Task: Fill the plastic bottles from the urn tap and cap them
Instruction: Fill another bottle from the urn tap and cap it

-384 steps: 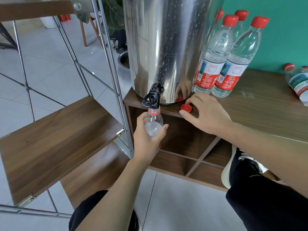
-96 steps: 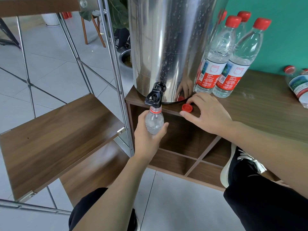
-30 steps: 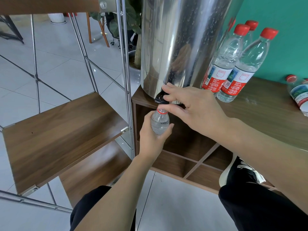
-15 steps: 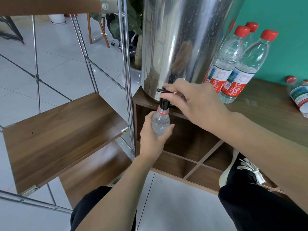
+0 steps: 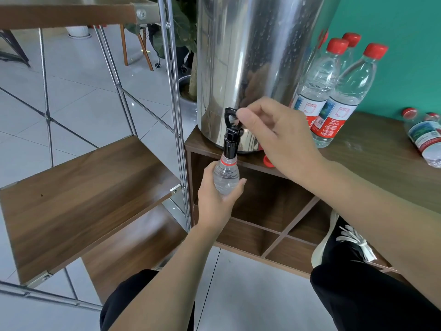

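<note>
My left hand (image 5: 218,199) grips a small clear plastic bottle (image 5: 226,179) with a red neck ring, its open mouth held right up under the black tap spout (image 5: 230,145) of the steel urn (image 5: 250,56). The bottle looks nearly full. My right hand (image 5: 281,139) reaches in from the right, its curled fingertips on the top of the black tap lever (image 5: 231,118), which stands upright. A loose red cap (image 5: 268,162) lies on the wooden cabinet top (image 5: 381,163), mostly hidden under my right hand.
Capped, filled bottles (image 5: 343,99) stand right of the urn against the green wall. Another bottle (image 5: 427,139) lies on its side at the far right. A metal-framed rack with a wooden shelf (image 5: 83,194) stands close on the left. My shoe (image 5: 343,242) rests by the cabinet's lower cubbies.
My right hand left the red cap, took the tap lever and swung it from pointing forward-down to upright. My left hand kept the bottle under the spout.
</note>
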Motion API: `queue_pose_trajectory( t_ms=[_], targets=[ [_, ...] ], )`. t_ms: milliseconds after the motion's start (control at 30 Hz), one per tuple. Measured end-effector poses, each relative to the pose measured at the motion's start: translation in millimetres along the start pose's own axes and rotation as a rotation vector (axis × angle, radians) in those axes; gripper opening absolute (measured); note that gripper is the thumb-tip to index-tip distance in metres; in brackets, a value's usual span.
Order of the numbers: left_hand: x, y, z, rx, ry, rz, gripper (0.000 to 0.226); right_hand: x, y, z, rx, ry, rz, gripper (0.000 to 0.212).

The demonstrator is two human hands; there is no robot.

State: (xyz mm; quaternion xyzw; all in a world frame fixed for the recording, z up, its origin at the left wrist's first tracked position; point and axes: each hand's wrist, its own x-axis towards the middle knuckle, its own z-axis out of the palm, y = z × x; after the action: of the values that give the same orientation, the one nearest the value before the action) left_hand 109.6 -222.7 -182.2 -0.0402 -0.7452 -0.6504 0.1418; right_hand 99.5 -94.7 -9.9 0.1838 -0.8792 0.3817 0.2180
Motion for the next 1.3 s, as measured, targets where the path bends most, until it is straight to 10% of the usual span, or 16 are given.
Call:
queue_pose_trajectory(
  t_ms=[167,400,1300],
  targets=[
    [-1,0,1,0.005,-0.017,-0.009,0.063,-25,45,-9,-0.146,0.092,0.138,0.042],
    [-2,1,-1,0.027,-0.031,-0.008,0.065,-41,85,-8,-0.39,-0.214,0.412,0.059],
    [-35,31,-21,0.014,-0.11,0.194,0.066,-41,22,-24,0.116,-0.465,0.095,0.037]
  ],
)
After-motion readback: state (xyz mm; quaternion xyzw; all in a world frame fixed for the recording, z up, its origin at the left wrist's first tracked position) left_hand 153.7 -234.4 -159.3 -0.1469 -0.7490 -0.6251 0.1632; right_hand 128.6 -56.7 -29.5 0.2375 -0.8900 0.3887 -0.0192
